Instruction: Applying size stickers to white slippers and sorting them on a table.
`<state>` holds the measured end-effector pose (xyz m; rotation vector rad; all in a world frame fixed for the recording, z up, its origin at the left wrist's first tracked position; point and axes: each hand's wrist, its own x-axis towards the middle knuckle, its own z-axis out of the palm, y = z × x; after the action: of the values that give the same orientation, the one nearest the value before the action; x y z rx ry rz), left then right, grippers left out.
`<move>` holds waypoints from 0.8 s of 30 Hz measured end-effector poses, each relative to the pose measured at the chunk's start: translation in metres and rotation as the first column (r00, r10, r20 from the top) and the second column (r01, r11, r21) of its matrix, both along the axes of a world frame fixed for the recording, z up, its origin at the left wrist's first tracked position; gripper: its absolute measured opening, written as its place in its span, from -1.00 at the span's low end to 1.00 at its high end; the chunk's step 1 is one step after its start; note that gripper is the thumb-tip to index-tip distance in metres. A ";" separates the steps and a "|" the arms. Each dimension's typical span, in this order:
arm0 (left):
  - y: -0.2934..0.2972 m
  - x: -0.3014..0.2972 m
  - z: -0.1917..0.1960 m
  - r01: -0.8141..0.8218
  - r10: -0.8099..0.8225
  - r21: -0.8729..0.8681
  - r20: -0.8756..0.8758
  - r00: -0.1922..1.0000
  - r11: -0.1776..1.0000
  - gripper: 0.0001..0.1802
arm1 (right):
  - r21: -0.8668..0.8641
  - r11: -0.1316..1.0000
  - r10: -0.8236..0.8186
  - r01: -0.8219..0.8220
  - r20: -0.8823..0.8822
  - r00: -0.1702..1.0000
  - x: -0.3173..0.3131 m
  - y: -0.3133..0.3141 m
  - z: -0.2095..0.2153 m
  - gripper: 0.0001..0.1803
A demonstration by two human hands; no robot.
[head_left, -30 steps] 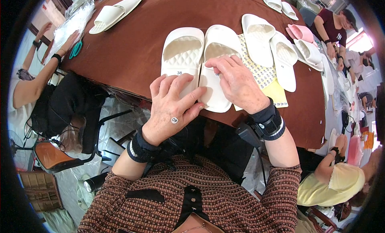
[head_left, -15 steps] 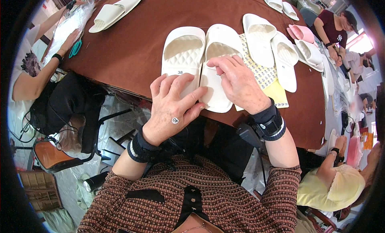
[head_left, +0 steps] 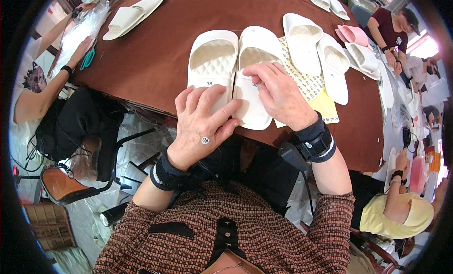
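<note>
Two white slide slippers lie side by side in front of me, toes pointing away: a left slipper [head_left: 212,69] and a right slipper [head_left: 250,111]. My left hand [head_left: 200,116] rests across the heel part of the left one, fingers spread. A small round printed sticker [head_left: 205,140] is on the back of that hand. Over the right slipper's insole is my right hand [head_left: 281,97], its fingers curled and tips brought together by a dark printed mark. Whatever those fingertips may pinch is too small to make out. A yellow-edged sticker sheet [head_left: 302,84] lies partly under the neighbouring slippers.
Another white slipper pair [head_left: 304,45] lies right of the sheet, with pink slippers [head_left: 355,35] beyond. A single white slipper [head_left: 132,19] sits far left, near teal scissors [head_left: 88,59] and a co-worker's arm [head_left: 52,85]. Other people work along the right side of the brown-covered table [head_left: 165,38].
My right fingers have shifted slightly, and a printed mark now shows beside them. My left hand stays on its slipper. At the right, the person in yellow has changed posture.
</note>
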<state>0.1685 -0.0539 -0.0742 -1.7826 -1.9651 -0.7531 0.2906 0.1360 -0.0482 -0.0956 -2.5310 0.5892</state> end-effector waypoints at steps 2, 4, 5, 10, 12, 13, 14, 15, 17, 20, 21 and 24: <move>0.000 0.000 0.000 -0.002 0.002 -0.002 -0.004 1.000 1.000 -0.57 | 0.006 1.000 0.004 -0.004 -0.003 1.000 0.000 0.000 0.000 -0.63; 0.001 0.000 0.000 -0.001 0.001 0.000 0.000 1.000 1.000 -0.57 | 0.021 1.000 0.004 -0.004 -0.007 1.000 -0.001 0.001 0.000 -0.64; 0.001 0.000 0.000 -0.001 0.001 0.000 0.000 1.000 1.000 -0.57 | 0.021 1.000 0.004 -0.004 -0.007 1.000 -0.001 0.000 0.000 -0.64; 0.001 -0.001 -0.001 0.008 -0.008 0.007 0.004 1.000 1.000 -0.59 | 0.017 1.000 -0.006 0.006 0.007 1.000 -0.002 -0.001 0.001 -0.64; 0.000 -0.002 -0.002 0.005 -0.005 0.008 0.003 1.000 1.000 -0.59 | 0.019 1.000 -0.004 0.003 0.028 1.000 -0.002 -0.002 0.002 -0.64; 0.000 -0.003 -0.003 0.002 -0.002 0.008 0.001 1.000 1.000 -0.59 | 0.019 1.000 -0.002 0.001 0.049 0.999 -0.002 -0.003 0.003 -0.64; 0.000 -0.001 -0.002 0.003 -0.003 0.006 -0.002 1.000 1.000 -0.59 | 0.017 1.000 -0.003 0.002 0.045 0.999 -0.001 -0.002 0.003 -0.64; 0.001 0.000 0.000 0.001 -0.001 0.002 -0.007 1.000 1.000 -0.59 | 0.007 1.000 -0.005 0.005 0.046 0.999 0.001 -0.001 0.003 -0.64; 0.002 0.001 0.000 0.000 0.000 -0.001 -0.010 1.000 1.000 -0.59 | -0.002 1.000 -0.009 0.009 0.048 0.999 0.002 0.000 0.003 -0.64; 0.002 0.000 0.000 0.002 -0.002 0.000 0.002 1.000 1.000 -0.59 | -0.009 1.000 -0.008 0.008 0.013 1.000 0.001 0.000 0.000 -0.62; 0.002 -0.001 0.000 0.001 -0.001 0.000 0.000 1.000 1.000 -0.58 | -0.006 1.000 -0.002 0.002 -0.001 1.000 0.000 -0.001 0.001 -0.62; 0.002 -0.001 -0.001 -0.002 0.002 0.002 -0.005 1.000 1.000 -0.58 | -0.004 1.000 0.002 -0.003 -0.011 1.000 0.000 0.000 0.000 -0.62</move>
<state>0.1677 -0.0518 -0.0750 -1.7797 -1.9613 -0.7494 0.2907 0.1358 -0.0483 -0.0905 -2.5197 0.5943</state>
